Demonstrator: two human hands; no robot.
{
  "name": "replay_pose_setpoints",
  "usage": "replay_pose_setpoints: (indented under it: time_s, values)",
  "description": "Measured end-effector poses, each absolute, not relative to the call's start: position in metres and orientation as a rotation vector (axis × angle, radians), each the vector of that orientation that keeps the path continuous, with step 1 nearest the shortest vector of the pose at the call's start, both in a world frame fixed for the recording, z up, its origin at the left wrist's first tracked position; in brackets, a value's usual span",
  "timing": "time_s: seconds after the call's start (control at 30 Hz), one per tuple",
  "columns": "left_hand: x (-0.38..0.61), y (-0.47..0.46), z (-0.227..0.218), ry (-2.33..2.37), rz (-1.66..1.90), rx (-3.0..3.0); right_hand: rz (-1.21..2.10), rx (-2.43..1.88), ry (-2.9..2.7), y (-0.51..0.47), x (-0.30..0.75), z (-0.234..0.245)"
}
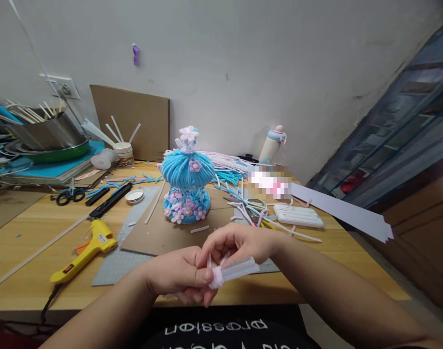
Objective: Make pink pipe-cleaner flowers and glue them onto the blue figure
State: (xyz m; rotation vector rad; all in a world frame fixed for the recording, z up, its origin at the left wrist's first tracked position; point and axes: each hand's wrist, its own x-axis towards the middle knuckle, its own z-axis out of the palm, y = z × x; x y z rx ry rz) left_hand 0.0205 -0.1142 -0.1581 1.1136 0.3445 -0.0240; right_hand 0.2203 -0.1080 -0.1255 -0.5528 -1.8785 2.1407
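Low in the head view, above my lap, my left hand (187, 276) is closed around a small bundle of translucent glue sticks (241, 269). A pale pink fuzzy pipe cleaner (217, 277) is wrapped around the bundle, with the sticks' ends poking out to the right. My right hand (239, 242) reaches over from the right, fingers curled and pinching at the pipe cleaner; the fingertips are partly hidden. Beyond both hands, a blue pipe-cleaner ornament with a domed top (188, 169) and pink flowers stands upright on cardboard (144, 237).
A yellow glue gun (86, 252), scissors (70, 194) and a black cutter (111, 199) lie to the left. Loose pipe cleaners (228, 177) and a white case (298, 215) are on the right. At the back stand a jar of sticks (124, 154) and a bottle (272, 145).
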Motion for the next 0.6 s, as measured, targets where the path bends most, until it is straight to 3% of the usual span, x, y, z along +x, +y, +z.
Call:
replay_pose_setpoints:
  time_s: [0.23,0.37,0.47,0.6]
  values:
    - [0.027,-0.123,-0.177,0.283,0.115,0.841,1.651,-0.723,-1.976,-0.118,0.218,-0.128]
    - [0.031,-0.124,-0.183,0.207,0.105,0.671,1.627,-0.806,-1.883,-0.12,0.215,-0.129]
    - [0.034,-0.123,-0.18,0.339,0.258,0.762,1.611,-0.908,-1.797,-0.122,0.214,-0.128]
    - [0.034,-0.119,-0.166,0.644,0.62,1.039,1.333,-1.158,-1.834,-0.125,0.213,-0.128]
